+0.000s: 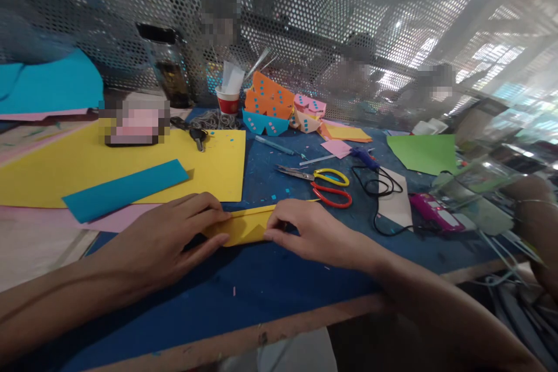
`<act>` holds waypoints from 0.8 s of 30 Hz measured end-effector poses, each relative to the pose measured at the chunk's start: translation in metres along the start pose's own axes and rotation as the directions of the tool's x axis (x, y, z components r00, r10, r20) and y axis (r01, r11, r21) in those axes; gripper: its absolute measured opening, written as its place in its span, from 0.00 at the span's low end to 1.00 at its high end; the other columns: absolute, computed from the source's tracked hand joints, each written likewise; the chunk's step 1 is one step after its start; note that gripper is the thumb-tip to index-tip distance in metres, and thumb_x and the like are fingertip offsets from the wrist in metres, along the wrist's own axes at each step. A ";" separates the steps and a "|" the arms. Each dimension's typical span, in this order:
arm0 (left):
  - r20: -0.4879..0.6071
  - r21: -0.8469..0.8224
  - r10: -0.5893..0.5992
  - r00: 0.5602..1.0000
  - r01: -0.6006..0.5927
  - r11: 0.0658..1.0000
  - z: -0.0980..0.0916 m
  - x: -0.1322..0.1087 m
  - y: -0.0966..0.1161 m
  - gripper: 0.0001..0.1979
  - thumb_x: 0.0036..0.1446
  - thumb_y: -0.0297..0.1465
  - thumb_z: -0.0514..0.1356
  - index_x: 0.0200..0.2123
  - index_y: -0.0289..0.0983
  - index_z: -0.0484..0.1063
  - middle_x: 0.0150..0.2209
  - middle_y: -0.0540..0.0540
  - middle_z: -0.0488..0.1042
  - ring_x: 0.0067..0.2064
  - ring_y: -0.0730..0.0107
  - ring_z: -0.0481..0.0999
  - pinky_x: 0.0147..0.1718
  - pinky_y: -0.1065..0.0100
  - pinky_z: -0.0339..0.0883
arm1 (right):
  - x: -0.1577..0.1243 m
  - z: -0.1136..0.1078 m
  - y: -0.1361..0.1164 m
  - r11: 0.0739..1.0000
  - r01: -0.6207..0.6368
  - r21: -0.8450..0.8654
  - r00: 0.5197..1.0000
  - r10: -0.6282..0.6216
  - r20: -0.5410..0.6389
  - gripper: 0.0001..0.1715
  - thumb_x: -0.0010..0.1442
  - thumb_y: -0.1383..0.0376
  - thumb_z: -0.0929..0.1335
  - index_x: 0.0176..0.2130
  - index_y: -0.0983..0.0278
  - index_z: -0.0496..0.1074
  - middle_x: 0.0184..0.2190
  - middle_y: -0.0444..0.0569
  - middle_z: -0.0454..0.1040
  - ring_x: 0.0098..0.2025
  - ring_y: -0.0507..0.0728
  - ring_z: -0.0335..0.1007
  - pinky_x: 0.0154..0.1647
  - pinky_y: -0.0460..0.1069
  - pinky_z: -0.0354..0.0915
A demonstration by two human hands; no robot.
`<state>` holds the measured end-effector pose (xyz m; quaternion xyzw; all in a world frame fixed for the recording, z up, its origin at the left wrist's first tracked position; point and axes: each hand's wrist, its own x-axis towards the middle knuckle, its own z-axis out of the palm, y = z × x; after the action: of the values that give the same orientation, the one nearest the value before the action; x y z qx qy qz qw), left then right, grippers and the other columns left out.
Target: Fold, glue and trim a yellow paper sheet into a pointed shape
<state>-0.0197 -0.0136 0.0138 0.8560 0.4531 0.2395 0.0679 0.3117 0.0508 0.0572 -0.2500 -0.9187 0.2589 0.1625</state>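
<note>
A narrow folded piece of yellow paper (248, 225) lies low over the blue table, between both hands. My left hand (185, 224) has its thumb and fingers closed on the paper's left end. At the other end, my right hand (300, 226) pinches the paper between thumb and curled fingers. Just beyond the right hand rest scissors (305, 174) with one yellow and one red handle, blades apart. To the left, a blue paper strip (126, 192) lies across a large yellow sheet (218, 168).
Folded orange paper pieces (268, 96) with small squares stand at the back beside a red and white cup (228, 100). A glue gun (365, 157) with a black cord, a magenta device (436, 213) and a green sheet (422, 152) lie rightward. Another person's arm (534, 203) is at far right.
</note>
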 end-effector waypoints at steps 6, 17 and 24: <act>0.008 0.024 0.036 0.999 -0.037 0.999 -0.003 0.002 0.001 0.18 0.83 0.38 0.57 0.57 0.43 0.88 0.50 0.43 0.87 0.46 0.57 0.88 0.44 0.62 0.81 | -0.001 0.000 0.005 0.991 0.130 -0.015 0.991 -0.130 -0.008 0.09 0.85 0.61 0.76 0.48 0.61 0.83 0.46 0.51 0.90 0.49 0.59 0.86 0.53 0.52 0.74; 0.001 0.000 0.005 1.000 -0.005 1.000 0.000 -0.001 0.000 0.15 0.82 0.39 0.61 0.58 0.46 0.88 0.51 0.44 0.88 0.46 0.55 0.90 0.44 0.59 0.81 | -0.003 0.000 0.008 0.968 0.240 -0.068 0.970 -0.242 -0.008 0.06 0.86 0.61 0.76 0.52 0.61 0.84 0.49 0.53 0.91 0.52 0.60 0.88 0.56 0.53 0.78; -0.018 -0.005 0.022 1.000 -0.022 1.000 0.004 -0.002 -0.003 0.14 0.81 0.41 0.62 0.57 0.46 0.87 0.51 0.44 0.88 0.47 0.54 0.90 0.45 0.58 0.83 | -0.002 0.002 0.005 0.930 0.364 -0.052 0.931 -0.363 0.032 0.04 0.86 0.63 0.74 0.55 0.60 0.83 0.57 0.54 0.93 0.61 0.62 0.89 0.69 0.59 0.78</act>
<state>-0.0209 -0.0134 0.0085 0.8586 0.4435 0.2492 0.0634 0.3146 0.0529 0.0525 -0.0772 -0.9578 0.2009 0.1903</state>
